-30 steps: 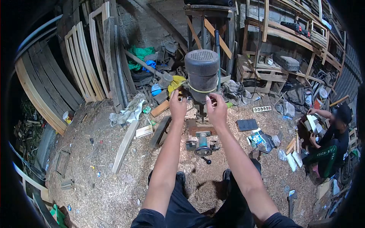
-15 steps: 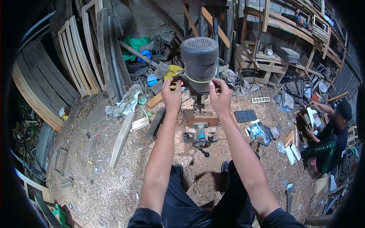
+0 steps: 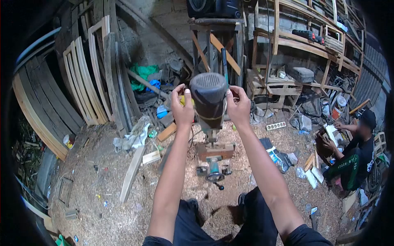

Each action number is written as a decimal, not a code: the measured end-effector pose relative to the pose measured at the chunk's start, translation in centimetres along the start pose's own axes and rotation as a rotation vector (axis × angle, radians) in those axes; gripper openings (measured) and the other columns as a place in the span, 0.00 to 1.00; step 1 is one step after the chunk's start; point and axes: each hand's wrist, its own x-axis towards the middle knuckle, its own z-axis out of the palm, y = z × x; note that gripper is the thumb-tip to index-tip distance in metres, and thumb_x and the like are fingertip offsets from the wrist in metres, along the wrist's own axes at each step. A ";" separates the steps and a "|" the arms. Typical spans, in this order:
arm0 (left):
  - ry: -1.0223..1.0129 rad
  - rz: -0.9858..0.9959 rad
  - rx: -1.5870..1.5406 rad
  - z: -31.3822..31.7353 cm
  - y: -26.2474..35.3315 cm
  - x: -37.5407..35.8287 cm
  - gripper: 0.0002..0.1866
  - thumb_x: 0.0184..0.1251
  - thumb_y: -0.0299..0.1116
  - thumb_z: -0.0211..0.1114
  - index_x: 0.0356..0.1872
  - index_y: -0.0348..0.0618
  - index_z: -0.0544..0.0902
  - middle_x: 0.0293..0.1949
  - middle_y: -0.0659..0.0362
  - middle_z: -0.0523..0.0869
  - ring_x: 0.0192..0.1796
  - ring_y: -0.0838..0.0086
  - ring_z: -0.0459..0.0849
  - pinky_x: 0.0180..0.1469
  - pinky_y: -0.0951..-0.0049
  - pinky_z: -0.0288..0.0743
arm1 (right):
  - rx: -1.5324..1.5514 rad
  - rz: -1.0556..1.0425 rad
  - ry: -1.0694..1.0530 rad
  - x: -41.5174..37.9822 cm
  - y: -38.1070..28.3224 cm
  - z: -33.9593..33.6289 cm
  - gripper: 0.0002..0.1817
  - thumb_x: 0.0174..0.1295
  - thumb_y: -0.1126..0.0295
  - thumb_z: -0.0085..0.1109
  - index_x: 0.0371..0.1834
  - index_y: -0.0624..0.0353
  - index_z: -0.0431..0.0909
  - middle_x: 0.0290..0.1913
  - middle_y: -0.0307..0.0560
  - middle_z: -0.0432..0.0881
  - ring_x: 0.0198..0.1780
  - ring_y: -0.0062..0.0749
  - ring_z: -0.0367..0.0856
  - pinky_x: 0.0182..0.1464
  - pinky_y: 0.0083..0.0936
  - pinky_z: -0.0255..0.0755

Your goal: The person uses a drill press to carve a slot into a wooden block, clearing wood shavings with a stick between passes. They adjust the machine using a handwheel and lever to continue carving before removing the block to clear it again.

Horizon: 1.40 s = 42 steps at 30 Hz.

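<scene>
Before me stands an upright drilling machine with a dark cylindrical motor (image 3: 208, 96), vented on top. My left hand (image 3: 182, 107) is raised close to the motor's left side, thumb and curled fingers apart. On the opposite side my right hand (image 3: 238, 107) is held alike, its thumb right at the casing and its fingers spread. Neither hand shows anything in it. Below the motor, a brown wood block (image 3: 215, 152) lies under the bit, behind a teal vise (image 3: 214, 167) with a round handwheel and a black-knobbed lever.
A person (image 3: 357, 147) crouches at the right, handling a pale piece. Wood shavings cover the floor. Curved boards (image 3: 82, 84) lean at the left. A power strip (image 3: 276, 126) and a plank (image 3: 133, 174) lie on the ground. Wooden frames (image 3: 303, 45) stand behind.
The view has tilted up, so the machine sits lower in it. Both hands have risen from the motor's lower band to nearer its top, staying at its sides.
</scene>
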 end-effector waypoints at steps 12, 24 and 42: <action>-0.354 -0.177 -0.186 6.3 -3.7 13.2 0.16 0.73 0.43 0.57 0.47 0.40 0.81 0.43 0.63 0.84 0.48 0.81 0.78 0.50 0.77 0.69 | -0.178 0.039 -0.037 16.8 9.3 7.0 0.15 0.61 0.68 0.60 0.46 0.68 0.77 0.46 0.59 0.83 0.49 0.42 0.82 0.52 0.33 0.73; -0.351 -0.060 -0.189 4.2 -0.1 7.8 0.14 0.66 0.36 0.64 0.48 0.40 0.81 0.44 0.61 0.85 0.47 0.78 0.79 0.52 0.72 0.70 | 0.128 0.653 -0.125 20.9 8.3 9.9 0.50 0.58 0.30 0.49 0.63 0.72 0.67 0.58 0.63 0.74 0.61 0.46 0.73 0.64 0.38 0.64; -0.379 0.331 0.591 1.8 0.8 -3.1 0.31 0.64 0.43 0.62 0.66 0.41 0.68 0.72 0.46 0.62 0.75 0.53 0.56 0.72 0.43 0.47 | 0.488 0.635 -0.181 8.6 -1.1 -0.3 0.32 0.67 0.49 0.47 0.56 0.72 0.73 0.44 0.56 0.80 0.44 0.38 0.79 0.51 0.34 0.71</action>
